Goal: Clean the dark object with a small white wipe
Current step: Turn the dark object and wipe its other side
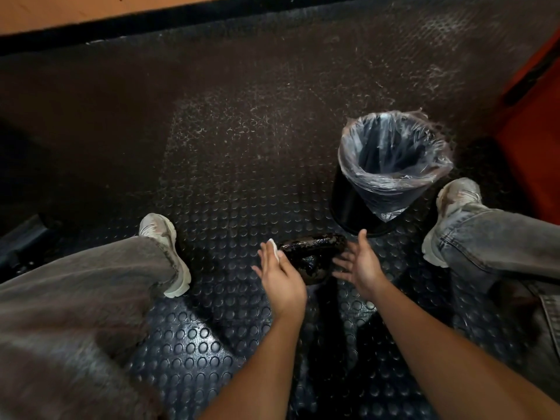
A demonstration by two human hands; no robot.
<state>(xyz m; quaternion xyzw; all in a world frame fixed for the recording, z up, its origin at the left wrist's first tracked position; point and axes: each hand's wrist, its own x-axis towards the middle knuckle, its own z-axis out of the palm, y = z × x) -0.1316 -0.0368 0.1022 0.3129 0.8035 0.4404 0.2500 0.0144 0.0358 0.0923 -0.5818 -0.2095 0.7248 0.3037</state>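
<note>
A dark, glossy, mottled object [312,253] lies on the studded rubber floor between my feet. My left hand [280,274] is at its left end, back toward the camera and fingers mostly straight. It holds a small white wipe [272,248] against the fingers, close to the object's left end. My right hand [360,263] hovers at the object's right end with fingers spread and holds nothing. Whether either hand touches the object is unclear.
A black bin [357,207] with a clear plastic liner [391,153] stands just behind and right of the object. My legs in grey jeans and pale shoes [166,253] [448,213] flank the spot. An orange surface [533,153] rises at far right.
</note>
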